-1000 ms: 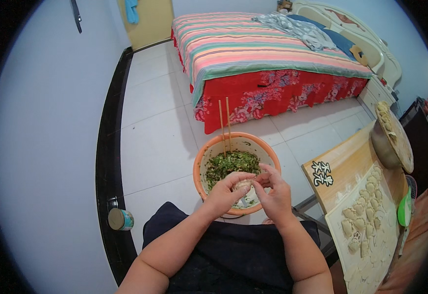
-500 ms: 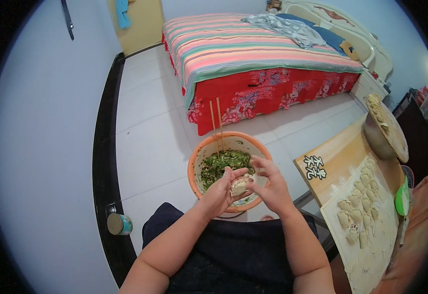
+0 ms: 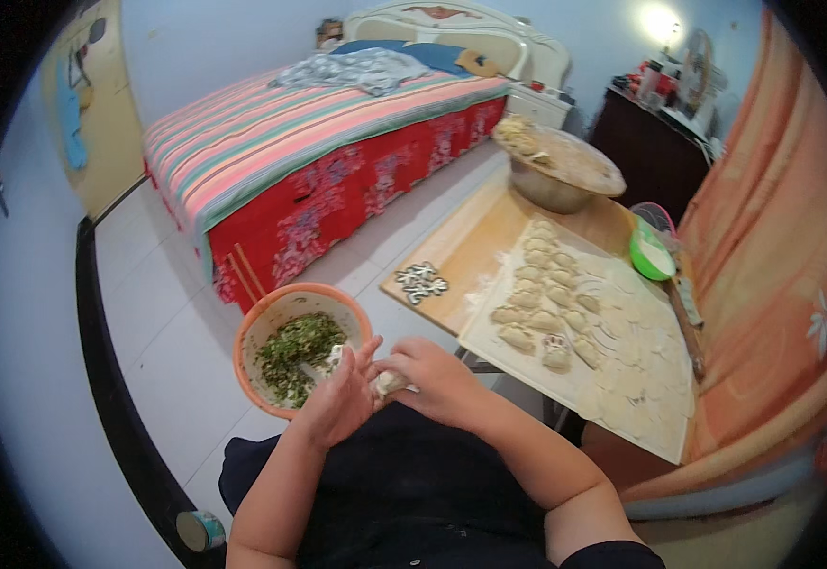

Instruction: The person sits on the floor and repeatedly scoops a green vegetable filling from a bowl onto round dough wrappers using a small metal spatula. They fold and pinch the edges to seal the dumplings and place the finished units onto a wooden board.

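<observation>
A pale folded dumpling (image 3: 391, 382) is between my hands, above my lap and just right of the filling basin. My right hand (image 3: 442, 381) has its fingers closed round it. My left hand (image 3: 339, 398) is beside it with fingers stretched upward, at the basin's near right rim. Whether the left fingers still touch the dumpling I cannot tell. The orange-rimmed basin (image 3: 247, 379) holds chopped green filling (image 3: 298, 351), with a pair of chopsticks (image 3: 247, 272) leaning at its far left. To the right, several finished dumplings (image 3: 548, 275) lie in rows on a floured white board (image 3: 484, 327).
Flat dough wrappers (image 3: 636, 365) spread over the board's right half. Behind it stand a metal pot (image 3: 551, 190) topped by a round tray of dumplings (image 3: 574, 156) and a green bowl (image 3: 652, 254). A tin (image 3: 200, 531) stands at lower left; a bed (image 3: 271, 142) is beyond.
The view has swung right toward the board. My hands have moved from over the basin to its right side, and the dumpling has passed from my left palm into my right fingers.
</observation>
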Available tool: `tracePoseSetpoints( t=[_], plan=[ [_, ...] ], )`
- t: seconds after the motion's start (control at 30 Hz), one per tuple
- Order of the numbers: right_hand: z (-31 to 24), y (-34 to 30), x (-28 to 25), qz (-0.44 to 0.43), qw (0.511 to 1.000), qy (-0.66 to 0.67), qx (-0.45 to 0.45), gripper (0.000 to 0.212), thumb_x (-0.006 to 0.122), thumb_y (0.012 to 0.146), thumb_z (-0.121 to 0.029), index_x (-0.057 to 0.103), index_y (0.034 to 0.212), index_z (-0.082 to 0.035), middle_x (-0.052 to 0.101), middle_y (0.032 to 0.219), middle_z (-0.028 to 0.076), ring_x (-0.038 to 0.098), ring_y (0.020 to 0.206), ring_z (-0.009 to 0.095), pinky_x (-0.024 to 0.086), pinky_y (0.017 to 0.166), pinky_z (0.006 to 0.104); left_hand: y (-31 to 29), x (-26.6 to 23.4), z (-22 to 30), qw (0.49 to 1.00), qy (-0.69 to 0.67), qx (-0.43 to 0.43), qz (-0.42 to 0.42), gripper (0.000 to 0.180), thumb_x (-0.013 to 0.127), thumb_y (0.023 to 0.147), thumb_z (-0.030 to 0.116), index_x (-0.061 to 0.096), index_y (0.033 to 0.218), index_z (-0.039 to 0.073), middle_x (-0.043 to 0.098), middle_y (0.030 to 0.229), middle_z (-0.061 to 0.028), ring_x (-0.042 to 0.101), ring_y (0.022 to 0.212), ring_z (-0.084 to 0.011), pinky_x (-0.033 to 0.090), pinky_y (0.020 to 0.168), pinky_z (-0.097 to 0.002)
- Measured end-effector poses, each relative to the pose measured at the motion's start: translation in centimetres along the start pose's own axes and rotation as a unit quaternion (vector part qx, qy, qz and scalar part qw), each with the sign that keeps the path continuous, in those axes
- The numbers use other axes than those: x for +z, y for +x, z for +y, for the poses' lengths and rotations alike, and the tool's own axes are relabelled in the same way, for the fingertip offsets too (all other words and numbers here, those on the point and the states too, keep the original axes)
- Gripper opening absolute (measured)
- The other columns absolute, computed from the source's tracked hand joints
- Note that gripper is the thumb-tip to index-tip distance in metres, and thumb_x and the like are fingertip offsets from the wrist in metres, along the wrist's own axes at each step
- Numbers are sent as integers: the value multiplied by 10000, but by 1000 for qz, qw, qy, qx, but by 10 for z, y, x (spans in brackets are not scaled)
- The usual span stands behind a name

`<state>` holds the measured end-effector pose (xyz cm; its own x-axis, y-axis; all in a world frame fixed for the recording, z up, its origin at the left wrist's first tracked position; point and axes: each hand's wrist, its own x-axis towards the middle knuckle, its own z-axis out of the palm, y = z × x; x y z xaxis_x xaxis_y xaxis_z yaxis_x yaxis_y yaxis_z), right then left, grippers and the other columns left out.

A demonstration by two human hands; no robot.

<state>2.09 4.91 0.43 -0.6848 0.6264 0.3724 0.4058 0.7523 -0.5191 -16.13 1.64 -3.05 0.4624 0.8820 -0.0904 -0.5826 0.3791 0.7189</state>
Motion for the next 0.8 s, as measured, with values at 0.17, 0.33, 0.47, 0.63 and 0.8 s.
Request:
tracePoseSetpoints(
  t=[0.17, 0.33, 0.47, 0.63, 0.8],
  plan=[
    [7, -89, -81, 127, 920, 103, 355, 345, 754, 729, -159, 639, 1040, -61, 632, 802, 66, 592, 710, 131, 478, 665, 265, 4, 26, -17, 995, 98, -24, -28, 811, 431, 925, 559, 104, 1472, 57, 381, 1371, -174, 476, 1207, -311, 370, 1008, -398],
    [85, -159, -158, 218, 839, -106, 487, 426, 742, 723, -224, 639, 1096, -47, 680, 870, 126, 651, 789, 208, 495, 720, 324, 18, -2, -24, 990, 118, -27, 77, 726, 451, 961, 438, 117, 1466, 37, 405, 1334, -173, 511, 1169, -275, 393, 996, -398],
    [132, -174, -172, 166, 832, -145, 509, 392, 716, 758, -238, 649, 1085, -32, 682, 914, 155, 657, 826, 257, 494, 741, 338, 28, -1, -28, 988, 118, -14, 99, 644, 448, 985, 341, 150, 1456, 18, 437, 1296, -162, 531, 1148, -264, 409, 982, -382],
    [164, -185, -192, 217, 829, -137, 496, 244, 638, 839, -149, 653, 1060, -47, 681, 886, 141, 648, 820, 268, 495, 749, 337, 28, -3, -33, 982, 141, -27, 123, 616, 484, 969, 338, 219, 1436, 36, 457, 1261, -139, 546, 1114, -261, 440, 942, -388],
    [194, -210, -207, 132, 871, -203, 427, 254, 592, 860, -129, 623, 1095, -40, 638, 1073, 179, 604, 992, 312, 479, 834, 364, 30, -10, -35, 983, 129, -24, 128, 579, 482, 972, 332, 255, 1425, 53, 472, 1249, -116, 551, 1096, -245, 444, 936, -380]
  ],
)
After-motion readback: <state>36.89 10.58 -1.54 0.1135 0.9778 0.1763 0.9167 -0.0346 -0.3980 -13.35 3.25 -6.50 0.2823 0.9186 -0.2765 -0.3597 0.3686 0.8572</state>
